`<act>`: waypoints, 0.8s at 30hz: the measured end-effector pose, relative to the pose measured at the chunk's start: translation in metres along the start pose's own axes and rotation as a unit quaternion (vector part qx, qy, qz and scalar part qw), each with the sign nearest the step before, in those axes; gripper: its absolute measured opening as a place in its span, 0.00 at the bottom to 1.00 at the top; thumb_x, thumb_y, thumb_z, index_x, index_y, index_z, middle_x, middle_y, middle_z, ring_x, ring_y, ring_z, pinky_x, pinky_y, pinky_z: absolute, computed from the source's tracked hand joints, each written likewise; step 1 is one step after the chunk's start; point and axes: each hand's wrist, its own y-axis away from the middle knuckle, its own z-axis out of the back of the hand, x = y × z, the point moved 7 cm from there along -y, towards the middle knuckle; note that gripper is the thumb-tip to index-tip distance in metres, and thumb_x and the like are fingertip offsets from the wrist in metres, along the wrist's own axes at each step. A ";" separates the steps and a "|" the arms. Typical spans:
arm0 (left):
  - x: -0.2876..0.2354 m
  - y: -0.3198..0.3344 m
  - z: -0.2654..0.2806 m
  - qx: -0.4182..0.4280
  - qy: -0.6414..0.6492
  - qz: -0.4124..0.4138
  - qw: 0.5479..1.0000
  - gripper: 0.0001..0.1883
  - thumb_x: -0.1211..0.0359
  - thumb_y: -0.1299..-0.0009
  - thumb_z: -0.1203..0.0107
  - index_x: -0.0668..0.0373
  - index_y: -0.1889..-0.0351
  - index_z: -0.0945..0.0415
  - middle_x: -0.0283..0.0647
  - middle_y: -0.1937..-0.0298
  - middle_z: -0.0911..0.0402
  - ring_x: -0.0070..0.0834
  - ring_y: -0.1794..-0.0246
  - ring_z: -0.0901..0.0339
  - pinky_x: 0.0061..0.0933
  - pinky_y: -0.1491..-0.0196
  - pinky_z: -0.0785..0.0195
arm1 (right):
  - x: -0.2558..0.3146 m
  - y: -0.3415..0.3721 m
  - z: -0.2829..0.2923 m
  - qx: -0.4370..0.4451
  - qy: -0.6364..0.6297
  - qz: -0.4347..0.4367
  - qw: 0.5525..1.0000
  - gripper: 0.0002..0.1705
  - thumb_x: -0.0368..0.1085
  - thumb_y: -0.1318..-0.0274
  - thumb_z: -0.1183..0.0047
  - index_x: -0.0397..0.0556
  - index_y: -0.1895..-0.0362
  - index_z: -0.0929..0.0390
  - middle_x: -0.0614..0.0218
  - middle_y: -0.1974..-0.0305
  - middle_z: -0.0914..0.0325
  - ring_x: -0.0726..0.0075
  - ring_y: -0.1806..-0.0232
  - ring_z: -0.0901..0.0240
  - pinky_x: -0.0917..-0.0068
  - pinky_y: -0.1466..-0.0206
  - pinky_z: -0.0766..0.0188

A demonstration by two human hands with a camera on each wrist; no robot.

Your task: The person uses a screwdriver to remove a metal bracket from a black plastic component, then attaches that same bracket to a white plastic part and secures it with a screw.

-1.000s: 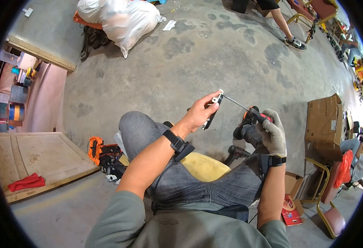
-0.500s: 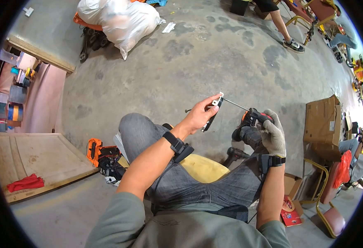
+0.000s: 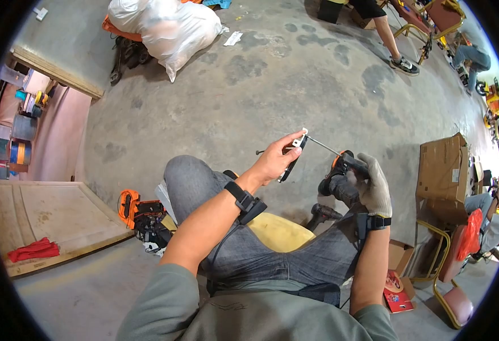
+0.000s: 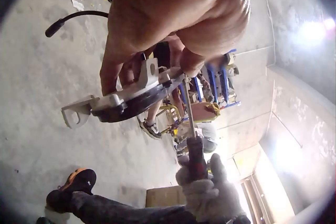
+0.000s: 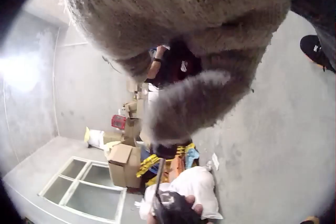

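My bare left hand (image 3: 273, 159) pinches a small dark part with white metal tabs (image 4: 137, 100), held over the floor in front of my knees. The gloved right hand (image 3: 377, 184) has its fingers curled round the dark handle of a screwdriver (image 4: 196, 158). In the head view the screwdriver's shaft (image 3: 324, 145) runs from the right hand to the upper end of the part. The left wrist view shows the shaft meeting the part's end near my left fingers; the exact contact is hidden. A black cable end (image 4: 55, 27) sticks out beside the left hand.
A yellow piece (image 3: 281, 232) and a dark power tool (image 3: 322, 215) lie between my legs. An orange and black tool (image 3: 129, 209) is by my left knee. Cardboard boxes (image 3: 443, 170) stand at the right, a white sack (image 3: 184, 34) at the upper left. Someone's leg (image 3: 387, 37) shows beyond.
The right hand's fingers have shifted on the screwdriver handle and look straighter. The left hand and the part have moved only slightly.
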 end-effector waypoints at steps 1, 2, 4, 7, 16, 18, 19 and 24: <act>0.001 0.000 0.000 0.000 -0.001 0.001 1.000 0.25 0.69 0.21 0.48 0.45 0.26 0.32 0.24 0.56 0.28 0.15 0.59 0.35 0.20 0.51 0.36 | -0.004 0.001 -0.002 0.005 -0.010 -0.035 0.999 0.16 0.33 0.35 0.50 0.42 0.46 0.23 0.64 0.63 0.24 0.70 0.61 0.24 0.78 0.58 0.23; 0.004 -0.001 0.001 -0.002 0.006 0.006 1.000 0.25 0.69 0.21 0.48 0.44 0.26 0.32 0.24 0.56 0.28 0.15 0.59 0.35 0.20 0.51 0.36 | -0.004 -0.002 0.004 0.004 -0.011 -0.035 0.999 0.16 0.33 0.35 0.50 0.42 0.46 0.23 0.64 0.63 0.24 0.70 0.61 0.24 0.78 0.58 0.23; 0.005 -0.001 0.002 -0.003 0.013 0.012 1.000 0.25 0.70 0.21 0.48 0.44 0.26 0.32 0.24 0.57 0.28 0.15 0.60 0.36 0.20 0.52 0.36 | -0.009 -0.009 0.022 0.004 0.070 -0.073 0.995 0.16 0.34 0.34 0.49 0.41 0.45 0.23 0.65 0.62 0.24 0.72 0.64 0.25 0.75 0.56 0.24; 0.002 0.000 0.000 0.003 0.010 0.015 1.000 0.25 0.69 0.21 0.48 0.44 0.26 0.32 0.24 0.58 0.28 0.15 0.61 0.36 0.20 0.53 0.36 | -0.007 -0.012 0.021 0.028 0.061 0.030 0.997 0.18 0.40 0.30 0.51 0.41 0.45 0.23 0.66 0.62 0.24 0.76 0.69 0.27 0.78 0.63 0.25; 0.000 0.001 0.001 -0.004 0.000 0.019 1.000 0.25 0.69 0.21 0.48 0.44 0.26 0.32 0.24 0.57 0.28 0.15 0.60 0.36 0.20 0.53 0.35 | -0.011 -0.011 0.025 0.005 0.056 -0.060 0.997 0.17 0.32 0.38 0.47 0.41 0.46 0.24 0.66 0.60 0.23 0.74 0.62 0.26 0.76 0.58 0.25; 0.001 0.000 0.000 -0.001 0.005 0.010 1.000 0.25 0.69 0.21 0.48 0.44 0.26 0.32 0.25 0.55 0.27 0.16 0.59 0.35 0.21 0.51 0.35 | -0.013 -0.015 0.028 0.030 0.054 -0.026 0.998 0.18 0.34 0.37 0.45 0.41 0.45 0.25 0.65 0.58 0.23 0.72 0.60 0.24 0.75 0.56 0.24; 0.001 0.000 0.000 -0.001 0.005 0.010 1.000 0.25 0.69 0.21 0.48 0.44 0.26 0.32 0.25 0.55 0.27 0.16 0.59 0.35 0.21 0.51 0.35 | -0.010 -0.015 0.026 0.056 0.053 0.009 0.997 0.20 0.36 0.36 0.44 0.41 0.43 0.26 0.64 0.56 0.23 0.71 0.58 0.23 0.75 0.55 0.23; 0.005 -0.002 0.002 0.009 0.006 0.008 1.000 0.26 0.69 0.21 0.48 0.45 0.25 0.33 0.25 0.51 0.26 0.16 0.56 0.34 0.21 0.47 0.36 | -0.008 -0.012 0.022 0.074 0.030 0.006 0.997 0.30 0.37 0.42 0.37 0.43 0.37 0.29 0.58 0.45 0.23 0.62 0.51 0.22 0.67 0.45 0.21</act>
